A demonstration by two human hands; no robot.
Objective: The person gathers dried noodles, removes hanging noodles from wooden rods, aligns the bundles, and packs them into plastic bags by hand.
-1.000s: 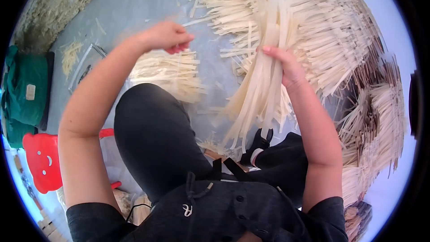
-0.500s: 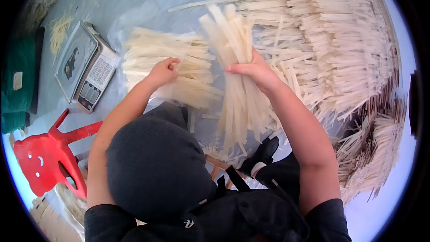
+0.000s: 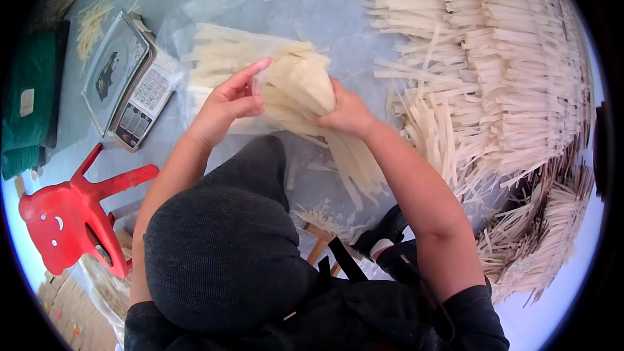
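My right hand (image 3: 348, 110) is closed around the middle of a bundle of pale, flat, dry strips (image 3: 300, 81). The bundle tilts, its upper end towards my left hand and its loose ends fanning down to the right. My left hand (image 3: 226, 105) is beside that upper end, index finger and thumb apart. Clear plastic film lies around this spot; whether the left hand touches it is hard to make out. A flat pile of similar strips (image 3: 218, 52) lies on the film, partly covered by the bundle and my left hand.
A large stack of strips (image 3: 507, 65) fills the right side. Left are a digital scale (image 3: 133, 84), a red stool (image 3: 62, 221) with a face design and a green item (image 3: 29, 97). A dark-capped head (image 3: 227, 247) is in front, below my hands.
My right hand has brought the bundle down and left, tipping it over the flat pile. My left hand has opened out from a closer finger position. The camera view has shifted slightly.
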